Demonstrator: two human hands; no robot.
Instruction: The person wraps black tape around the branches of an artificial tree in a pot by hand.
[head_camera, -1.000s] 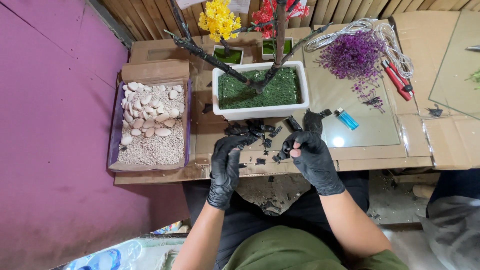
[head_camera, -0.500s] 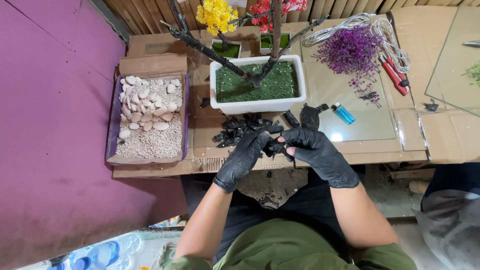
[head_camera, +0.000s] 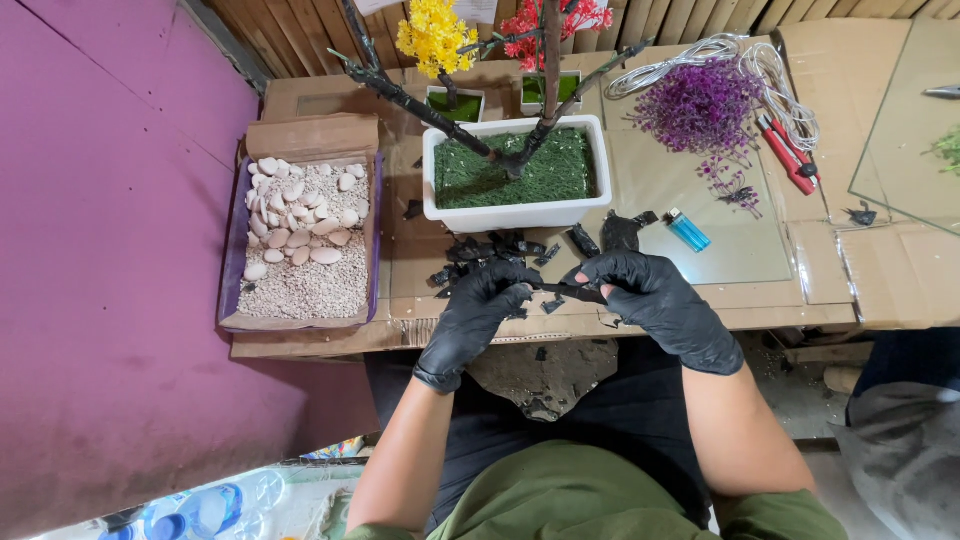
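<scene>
Both hands wear black gloves and meet at centre frame, over the near edge of the table (head_camera: 830, 275). The left hand (head_camera: 478, 312) and right hand (head_camera: 655, 300) each close a pinching grip on opposite ends of a thin black stick (head_camera: 570, 291), keeping it level between them. Loose black pieces (head_camera: 490, 255) lie just beyond. The white planter (head_camera: 520, 212) with its green top sits directly behind, within reach.

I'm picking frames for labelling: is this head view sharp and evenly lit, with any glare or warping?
Head view: sharp at the hands, left hand and right hand; soft even light with faint shadows; mild sheen on the glass sheet; wide-angle bowing at the edges; black strip hard to tell from the gloves.
</scene>
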